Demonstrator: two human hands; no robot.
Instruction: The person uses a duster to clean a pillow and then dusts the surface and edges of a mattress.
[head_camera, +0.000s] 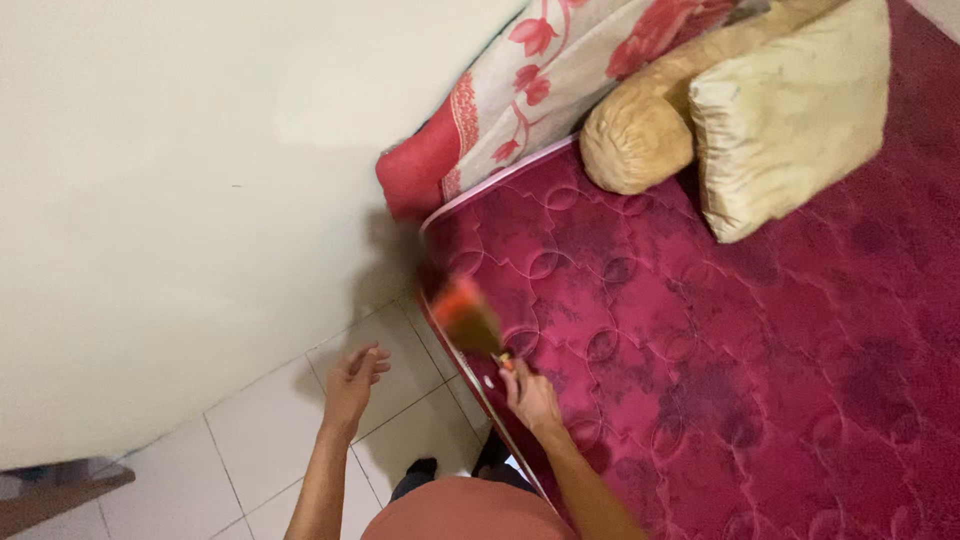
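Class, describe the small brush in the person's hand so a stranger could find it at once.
Start at the crimson quilted mattress and go to its near left edge. There the right hand holds a short brush, blurred, with an orange-red head, unlike the pale cushions at the far end.

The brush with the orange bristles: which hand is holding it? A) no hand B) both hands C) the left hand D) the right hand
D: the right hand grips the handle of the brush over the edge of the red mattress, while the left hand hangs open and empty above the floor tiles.
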